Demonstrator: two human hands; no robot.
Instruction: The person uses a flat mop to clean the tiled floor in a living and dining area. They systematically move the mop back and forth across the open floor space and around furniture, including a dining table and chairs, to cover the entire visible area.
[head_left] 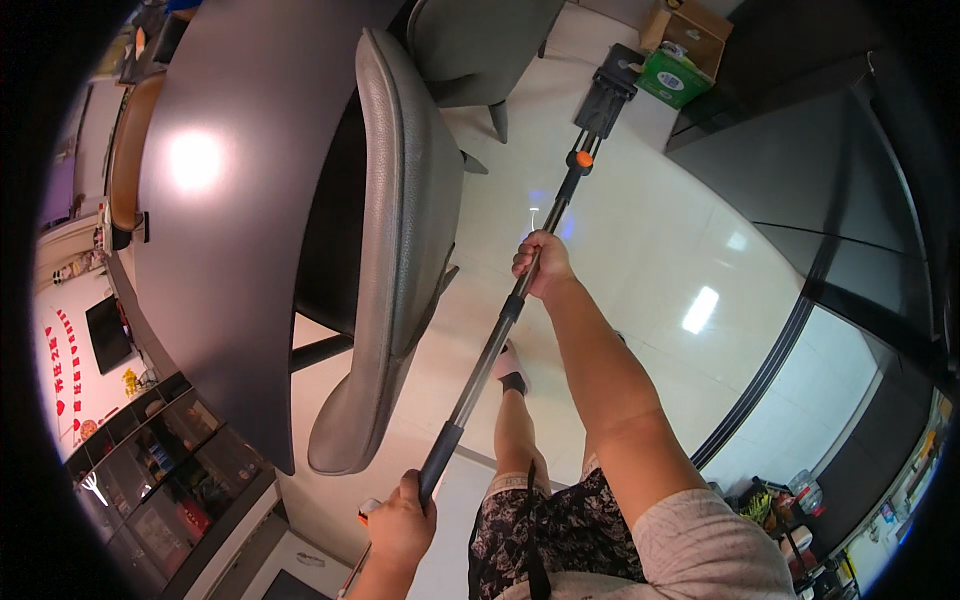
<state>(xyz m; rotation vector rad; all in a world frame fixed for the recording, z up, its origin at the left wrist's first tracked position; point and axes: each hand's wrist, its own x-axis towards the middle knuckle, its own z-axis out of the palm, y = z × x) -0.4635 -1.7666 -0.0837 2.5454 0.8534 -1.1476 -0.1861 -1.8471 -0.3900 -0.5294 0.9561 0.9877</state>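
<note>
A long-handled mop point(478, 378) runs slantwise from my body up to the far right, its dark flat head point(612, 88) on the pale tiled floor. The pole is grey metal with dark sleeves and an orange round knob point(579, 160) just above the head. My left hand point(398, 522) is closed round the dark grip at the near end. Farther along, my right hand point(543, 264) wraps round the middle of the pole, with that arm stretched forward. The mop head reaches close to a green and brown cardboard box point(680, 72).
A grey padded chair point(400, 250) stands left of the pole, tucked at a dark table point(220, 250). Another chair point(475, 50) stands beyond it. Dark cabinets point(790, 150) line the right, with a door track point(755, 385) in the floor. Bottles and plants point(780, 505) sit lower right.
</note>
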